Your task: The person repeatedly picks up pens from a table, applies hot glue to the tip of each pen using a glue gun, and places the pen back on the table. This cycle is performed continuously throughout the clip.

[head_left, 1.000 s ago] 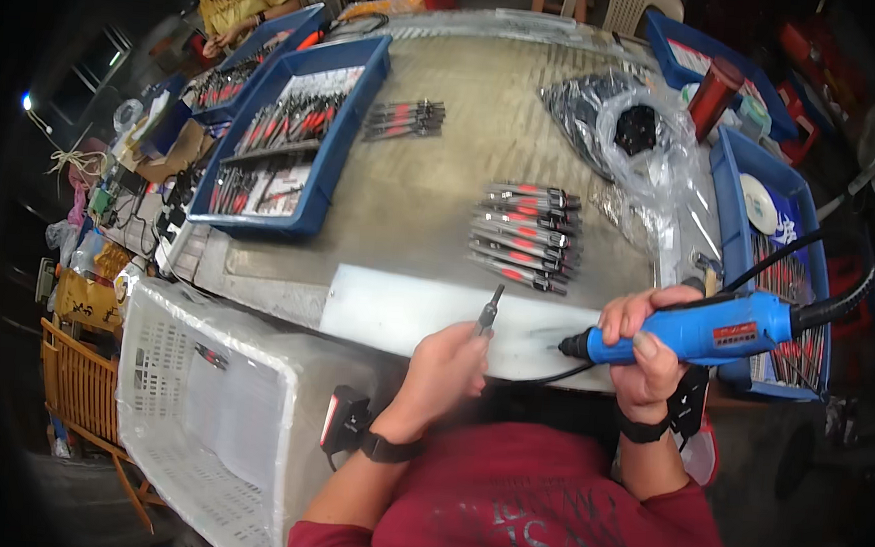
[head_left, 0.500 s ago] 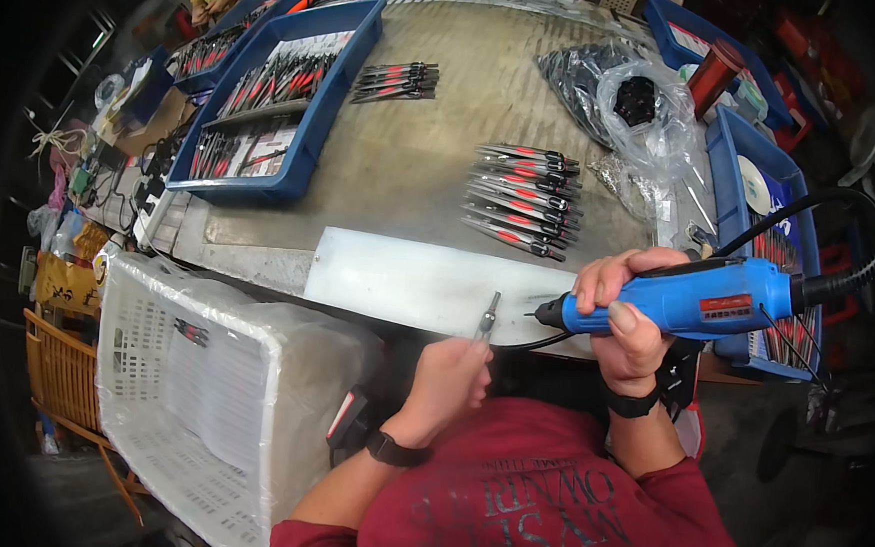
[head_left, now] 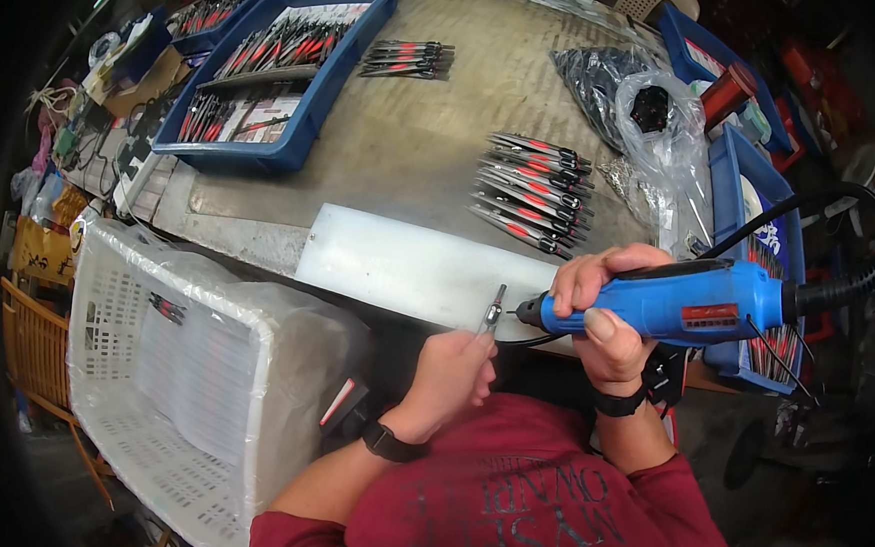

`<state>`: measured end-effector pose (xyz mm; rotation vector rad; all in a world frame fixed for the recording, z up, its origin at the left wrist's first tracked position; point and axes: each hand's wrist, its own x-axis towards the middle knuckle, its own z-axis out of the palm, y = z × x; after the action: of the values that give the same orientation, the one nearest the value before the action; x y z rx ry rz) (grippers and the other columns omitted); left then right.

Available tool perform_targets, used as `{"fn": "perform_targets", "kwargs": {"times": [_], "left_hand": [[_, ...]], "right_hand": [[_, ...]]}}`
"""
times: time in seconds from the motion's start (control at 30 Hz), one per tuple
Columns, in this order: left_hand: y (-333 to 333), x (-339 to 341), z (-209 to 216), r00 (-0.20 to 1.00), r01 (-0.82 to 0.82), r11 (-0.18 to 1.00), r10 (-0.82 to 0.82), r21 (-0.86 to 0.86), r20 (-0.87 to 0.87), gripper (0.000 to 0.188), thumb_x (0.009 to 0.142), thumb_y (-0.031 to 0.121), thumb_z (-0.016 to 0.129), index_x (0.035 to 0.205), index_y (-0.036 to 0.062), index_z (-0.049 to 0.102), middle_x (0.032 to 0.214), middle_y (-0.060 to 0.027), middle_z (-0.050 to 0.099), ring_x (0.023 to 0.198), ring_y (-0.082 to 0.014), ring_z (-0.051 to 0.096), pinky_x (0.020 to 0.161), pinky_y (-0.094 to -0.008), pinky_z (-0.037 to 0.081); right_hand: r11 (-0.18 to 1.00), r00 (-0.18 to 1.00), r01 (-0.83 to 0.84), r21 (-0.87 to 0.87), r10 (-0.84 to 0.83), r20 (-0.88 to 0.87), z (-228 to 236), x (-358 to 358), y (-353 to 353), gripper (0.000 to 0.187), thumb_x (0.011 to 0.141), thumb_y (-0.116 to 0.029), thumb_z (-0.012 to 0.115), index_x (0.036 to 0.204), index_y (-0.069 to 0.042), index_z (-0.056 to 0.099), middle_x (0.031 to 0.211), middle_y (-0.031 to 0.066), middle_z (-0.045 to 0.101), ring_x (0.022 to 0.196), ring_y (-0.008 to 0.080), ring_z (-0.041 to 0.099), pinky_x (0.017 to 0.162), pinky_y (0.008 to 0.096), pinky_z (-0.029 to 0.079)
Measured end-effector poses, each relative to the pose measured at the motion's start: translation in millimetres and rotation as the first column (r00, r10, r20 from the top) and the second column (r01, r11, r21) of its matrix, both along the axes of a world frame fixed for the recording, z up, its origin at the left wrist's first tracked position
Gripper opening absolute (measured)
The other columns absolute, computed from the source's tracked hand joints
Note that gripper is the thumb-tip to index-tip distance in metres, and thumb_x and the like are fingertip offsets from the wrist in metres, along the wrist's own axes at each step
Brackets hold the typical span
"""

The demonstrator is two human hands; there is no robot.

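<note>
My left hand (head_left: 451, 377) is closed round a slim silver tool (head_left: 496, 309), which looks like a drawing compass; its upper end points up from the fingers and the rest is hidden in the hand. My right hand (head_left: 611, 309) grips a blue electric screwdriver (head_left: 701, 308) held level, with its bit pointing left at the side of the silver tool. Whether the bit touches it, I cannot tell. Both hands are at the near edge of a white board (head_left: 408, 264). Beyond it lies a stack of silver, red and black compass-like tools (head_left: 535, 191).
A blue tray (head_left: 274, 158) of similar tools stands at the left, with a smaller pile (head_left: 407, 59) beside it. Clear plastic bags (head_left: 656, 137) and another blue tray (head_left: 729, 181) are at the right. A plastic-lined white crate (head_left: 254, 403) stands at my left.
The screwdriver and the silver tool have come closer together, bit toward the tool's side. The whole view has shifted slightly; both grips stay the same.
</note>
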<state>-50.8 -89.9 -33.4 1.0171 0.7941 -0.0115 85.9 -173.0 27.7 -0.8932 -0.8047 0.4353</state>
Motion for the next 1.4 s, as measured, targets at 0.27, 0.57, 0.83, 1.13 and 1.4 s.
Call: {"fn": "perform_targets", "kwargs": {"times": [0.27, 0.57, 0.83, 1.13, 1.4], "left_hand": [[-1, 0, 0, 1.0, 0.017, 0.999, -0.017, 0.036, 0.0, 0.023, 0.092, 0.02, 0.049, 0.079, 0.0025, 0.055, 0.057, -0.0016, 0.052, 0.042, -0.0068, 0.045, 0.038, -0.02, 0.037], [-1, 0, 2, 1.0, 0.025, 0.998, -0.024, 0.055, -0.011, 0.024, 0.092, 0.019, 0.048, 0.077, 0.0021, 0.054, 0.055, -0.0007, 0.051, 0.041, -0.0053, 0.043, 0.037, -0.019, 0.035], [-1, 0, 0, 1.0, 0.023, 0.998, -0.023, 0.052, -0.003, 0.024, 0.093, 0.019, 0.048, 0.078, 0.0013, 0.054, 0.055, -0.0016, 0.05, 0.04, -0.0056, 0.04, 0.035, -0.0199, 0.033], [-6, 3, -11, 0.999, 0.038, 0.969, -0.028, 0.243, -0.043, 0.031, 0.089, 0.021, 0.049, 0.07, -0.0024, 0.057, 0.054, -0.0105, 0.056, 0.049, -0.0199, 0.055, 0.049, -0.033, 0.042], [-8, 3, -15, 1.0, 0.001, 0.966, 0.002, 0.257, -0.013, 0.031, 0.088, 0.021, 0.049, 0.069, -0.002, 0.058, 0.055, -0.0116, 0.057, 0.05, -0.0216, 0.056, 0.05, -0.0339, 0.042]], "right_hand": [[1.0, 0.999, -0.011, -0.026, 0.012, 0.032, -2, -3, 5, 0.052, 0.072, -0.004, 0.067, 0.113, -0.007, 0.037, 0.078, 0.0086, 0.053, 0.069, 0.0152, 0.053, 0.062, 0.0283, 0.046], [0.998, 1.0, -0.004, -0.066, 0.006, 0.03, -2, -4, 8, 0.049, 0.07, -0.003, 0.067, 0.111, -0.005, 0.039, 0.079, 0.0088, 0.054, 0.07, 0.0152, 0.054, 0.064, 0.0284, 0.047], [0.997, 1.0, 0.028, -0.078, -0.028, 0.002, -4, -5, 10, 0.049, 0.068, -0.004, 0.067, 0.11, -0.004, 0.041, 0.079, 0.0076, 0.055, 0.07, 0.0147, 0.055, 0.065, 0.0286, 0.047], [0.909, 0.801, 0.175, -0.379, 0.093, 0.592, 1, 6, 22, 0.04, 0.072, -0.008, 0.068, 0.097, -0.008, 0.037, 0.073, 0.0061, 0.048, 0.061, 0.0174, 0.05, 0.056, 0.0301, 0.044], [0.938, 0.961, 0.007, -0.346, 0.089, 0.262, -6, -2, 28, 0.035, 0.073, -0.007, 0.063, 0.101, -0.001, 0.044, 0.082, 0.0059, 0.052, 0.07, 0.0155, 0.052, 0.065, 0.0283, 0.043]]}}
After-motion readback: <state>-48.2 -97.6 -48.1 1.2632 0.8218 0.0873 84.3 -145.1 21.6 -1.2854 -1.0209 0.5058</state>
